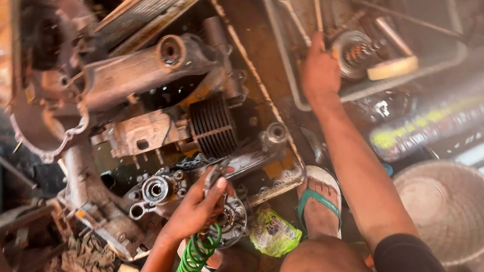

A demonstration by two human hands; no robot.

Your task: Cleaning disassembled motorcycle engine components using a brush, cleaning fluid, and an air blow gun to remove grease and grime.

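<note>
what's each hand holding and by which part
Left hand grips a tool fed by the green coiled hose, held by its body against the engine part. Right hand pinches a thin rod at its lower end.

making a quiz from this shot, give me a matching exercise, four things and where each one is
Things:
1 green coiled hose
2 woven basket
3 sandal
4 metal tray

Places:
a under the right hand, at the top
b by the left hand, at the bottom
c on a foot, centre
d at the right, beside the arm

Pairs: 1-b, 2-d, 3-c, 4-a
</note>
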